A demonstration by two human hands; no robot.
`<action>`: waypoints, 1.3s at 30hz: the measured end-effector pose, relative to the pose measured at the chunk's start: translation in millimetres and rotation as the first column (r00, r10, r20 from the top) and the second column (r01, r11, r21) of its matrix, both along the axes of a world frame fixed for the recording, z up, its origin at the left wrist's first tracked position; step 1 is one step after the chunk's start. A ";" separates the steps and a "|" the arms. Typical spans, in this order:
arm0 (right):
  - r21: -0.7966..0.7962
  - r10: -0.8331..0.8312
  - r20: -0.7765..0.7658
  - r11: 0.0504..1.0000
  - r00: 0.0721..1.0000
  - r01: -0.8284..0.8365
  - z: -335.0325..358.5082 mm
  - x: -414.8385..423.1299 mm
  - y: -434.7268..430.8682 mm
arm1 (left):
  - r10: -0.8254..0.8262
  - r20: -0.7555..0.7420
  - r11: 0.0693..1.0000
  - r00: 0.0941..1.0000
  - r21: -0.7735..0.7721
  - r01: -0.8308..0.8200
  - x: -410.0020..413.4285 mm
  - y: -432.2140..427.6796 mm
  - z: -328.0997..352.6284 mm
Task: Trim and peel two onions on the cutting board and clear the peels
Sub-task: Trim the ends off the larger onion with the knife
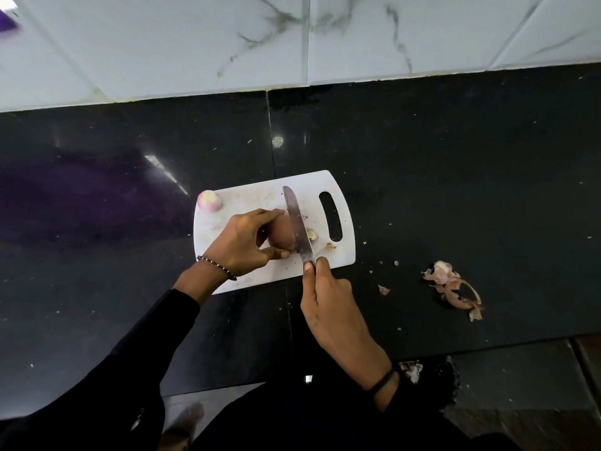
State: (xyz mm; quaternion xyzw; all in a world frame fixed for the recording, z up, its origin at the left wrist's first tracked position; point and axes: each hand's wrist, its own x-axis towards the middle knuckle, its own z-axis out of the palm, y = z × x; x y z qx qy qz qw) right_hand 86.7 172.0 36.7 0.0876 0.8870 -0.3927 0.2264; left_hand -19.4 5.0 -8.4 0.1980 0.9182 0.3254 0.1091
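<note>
The unpeeled onion [282, 234] lies near the middle of the cutting board [247, 203], pinched between the curled fingers and thumb of the left hand [242, 244]. The knife [297, 222], its handle wrapped by the right hand [328, 307] at the board's near edge, has its blade against the onion's right end. A peeled onion [209, 200] sits on the board's far-left corner, and a heap of peels [453, 288] lies on the black counter [455, 174] well to the board's right.

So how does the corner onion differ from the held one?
The corner onion is peeled and pink; the held onion has brown skin. The corner onion lies free; the held onion is gripped by the left hand, while the right hand sets the knife at its end. Both sit on the cutting board.
</note>
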 end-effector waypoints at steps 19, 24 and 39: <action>0.245 0.042 0.022 0.968 0.999 -0.046 -11.5 -20.1 -19.4 | 0.041 0.016 0.984 0.999 -0.173 -0.038 1.8 19.7 12.4; 0.256 0.045 0.032 0.965 0.998 -0.052 -13.4 -30.2 -19.2 | 0.015 0.018 0.984 1.000 -0.178 -0.011 2.5 27.2 17.1; 0.186 0.011 0.177 0.982 0.984 -0.045 -22.8 -5.1 -9.9 | 0.016 0.013 0.982 1.000 -0.190 -0.014 -0.1 28.9 14.1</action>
